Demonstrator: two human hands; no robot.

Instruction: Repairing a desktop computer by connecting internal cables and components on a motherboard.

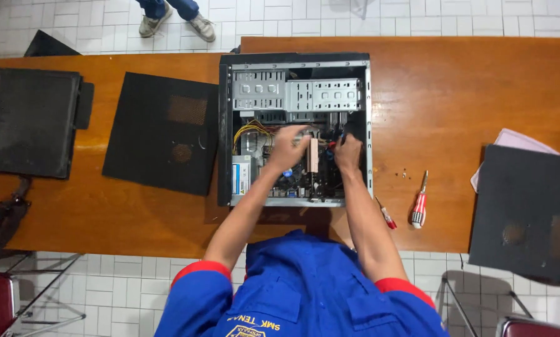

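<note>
Both hands are reached into the open computer case (294, 62) at frame centre.
The left hand (287, 148) is curled over a card (313, 155); the right hand (347, 153) is closed, its hold unclear.

light: even, bright | table (455, 93) glare | hands motion-blurred | shadows soft

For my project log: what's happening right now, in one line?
left hand: in PC case | right hand: on cables inside | screwdrivers: on table

White-and-blue rectangular label (241, 175) at the near left inside the open computer case (224, 125), yellow embroidered badge (250, 329) on the blue shirt, near edge
</note>
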